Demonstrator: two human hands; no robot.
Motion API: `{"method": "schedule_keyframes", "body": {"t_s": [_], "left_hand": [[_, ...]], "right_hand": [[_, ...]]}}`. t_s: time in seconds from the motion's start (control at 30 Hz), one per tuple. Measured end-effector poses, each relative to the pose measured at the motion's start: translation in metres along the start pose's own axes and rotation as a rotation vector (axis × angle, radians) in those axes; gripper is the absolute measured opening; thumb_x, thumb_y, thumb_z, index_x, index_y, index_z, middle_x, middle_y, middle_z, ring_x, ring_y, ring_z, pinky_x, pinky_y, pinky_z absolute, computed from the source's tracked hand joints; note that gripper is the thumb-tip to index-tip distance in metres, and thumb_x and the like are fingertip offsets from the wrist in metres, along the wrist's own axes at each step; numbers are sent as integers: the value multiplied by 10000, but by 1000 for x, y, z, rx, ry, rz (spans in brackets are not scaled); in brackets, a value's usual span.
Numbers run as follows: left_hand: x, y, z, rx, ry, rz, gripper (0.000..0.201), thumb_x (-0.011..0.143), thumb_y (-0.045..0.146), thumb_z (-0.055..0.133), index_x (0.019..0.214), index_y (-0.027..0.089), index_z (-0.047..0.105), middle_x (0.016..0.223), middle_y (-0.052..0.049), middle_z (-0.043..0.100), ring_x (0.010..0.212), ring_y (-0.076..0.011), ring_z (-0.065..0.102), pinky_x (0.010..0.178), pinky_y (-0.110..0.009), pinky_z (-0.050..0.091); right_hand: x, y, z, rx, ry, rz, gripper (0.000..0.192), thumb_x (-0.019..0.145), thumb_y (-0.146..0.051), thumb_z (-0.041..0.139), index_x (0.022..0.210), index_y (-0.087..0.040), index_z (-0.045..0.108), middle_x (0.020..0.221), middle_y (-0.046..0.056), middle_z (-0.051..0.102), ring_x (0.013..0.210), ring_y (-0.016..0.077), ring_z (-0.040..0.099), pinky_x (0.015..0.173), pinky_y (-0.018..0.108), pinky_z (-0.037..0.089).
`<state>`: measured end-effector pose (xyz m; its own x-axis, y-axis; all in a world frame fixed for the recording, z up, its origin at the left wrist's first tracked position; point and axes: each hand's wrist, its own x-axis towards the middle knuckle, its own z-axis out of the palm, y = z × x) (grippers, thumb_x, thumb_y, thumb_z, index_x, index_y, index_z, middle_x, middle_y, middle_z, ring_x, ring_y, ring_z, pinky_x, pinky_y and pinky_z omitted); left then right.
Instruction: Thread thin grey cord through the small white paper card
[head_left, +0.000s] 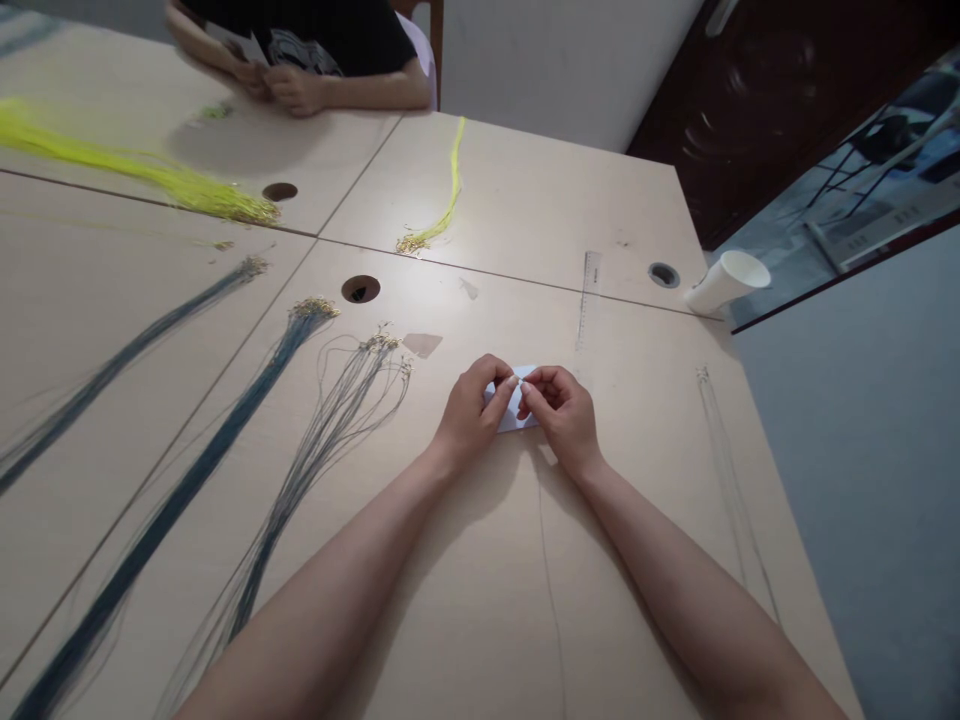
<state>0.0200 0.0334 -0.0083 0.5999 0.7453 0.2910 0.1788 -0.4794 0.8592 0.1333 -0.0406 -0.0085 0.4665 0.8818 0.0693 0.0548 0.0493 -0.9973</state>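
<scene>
My left hand point(480, 398) and my right hand point(561, 408) meet at the middle of the table, thumbs and forefingers pinched together. Something tiny and pale sits between the touching fingertips; its kind is too small to make out. A thin grey cord point(549, 580) runs from beneath my right hand toward the table's near edge, its upper end hidden by the fingers. Under both hands lies a small white card point(517, 418), partly covered. To the left is a loose bundle of grey cords point(300, 465) with gold-coloured metal ends.
Further left lie a thick dark cord bundle point(217, 455) and a thinner one point(150, 340). Yellow cords point(142, 170) lie beyond, with a smaller yellow bunch point(454, 190). A clear ruler point(588, 300), white cup point(724, 285) and a few cords point(731, 470) are rightward. Across sits another person point(300, 90).
</scene>
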Motion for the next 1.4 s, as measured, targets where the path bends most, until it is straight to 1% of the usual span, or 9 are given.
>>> {"method": "schedule_keyframes", "body": {"t_s": [0.3,0.77,1.03,1.17,1.4], "left_hand": [[0,-1,0,6,-24,13,150,865,269,453,749,176,476,726,11,506,654,-99,443,596,-239,357],[1,-1,-1,8,-10,29,152,862,274,450,747,178,472,720,10,500,650,-100,445,592,-237,357],[1,-1,-1,30,-23,35,151,861,263,441,740,179,470,721,11,498,648,-98,441,593,-235,357],[1,0,-1,38,-22,49,152,860,264,442,736,178,467,718,11,495,660,-100,448,601,-235,361],[0,2,-2,28,-12,89,124,857,232,437,752,184,484,739,5,510,695,-106,467,621,-239,374]], "right_hand": [[1,1,0,-5,-10,-5,85,773,-265,566,775,-192,524,578,-45,563,492,101,560,507,241,464],[1,-1,-1,-20,-24,4,106,782,-295,557,778,-193,528,568,-40,567,500,105,555,517,247,462],[1,0,-1,-4,-32,2,98,784,-286,556,777,-193,528,569,-40,567,500,105,553,523,251,461],[1,0,-2,11,-42,3,87,787,-272,553,768,-191,527,569,-38,570,501,105,553,522,248,453],[2,-2,-3,-25,-59,22,86,781,-275,538,770,-192,517,569,-35,573,505,112,558,529,256,457]]}}
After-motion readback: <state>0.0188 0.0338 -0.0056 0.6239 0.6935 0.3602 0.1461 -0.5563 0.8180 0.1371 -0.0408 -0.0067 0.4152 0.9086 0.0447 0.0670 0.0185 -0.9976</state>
